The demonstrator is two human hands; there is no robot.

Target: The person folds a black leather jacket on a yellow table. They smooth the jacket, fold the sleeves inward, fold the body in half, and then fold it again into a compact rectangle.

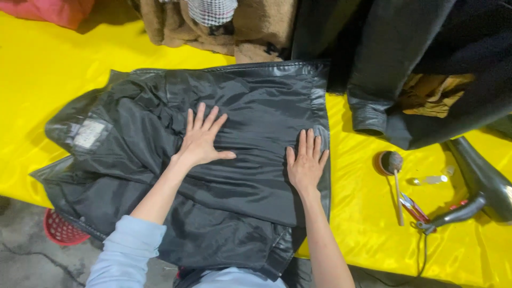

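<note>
1. Both palms press flat, fingers spread and gripping nothing: the left hand (201,140) rests mid-panel on the black jacket (213,160), the right hand (306,161) near its right edge.
2. That jacket lies lining-up on the yellow table cover (53,74) (a pale label (88,133) shows at left).
3. Smoothing likely works best with even pressure, sweeping outward toward the hem so creases flatten.
4. A hair dryer (480,186), a brush (393,170) and another dark coat (405,69) sit to the right.

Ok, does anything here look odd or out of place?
Nothing looks damaged or spilled. The black jacket lies inside out, lining up, its lower edge hanging off the yellow table, both hands flat on it.
</note>
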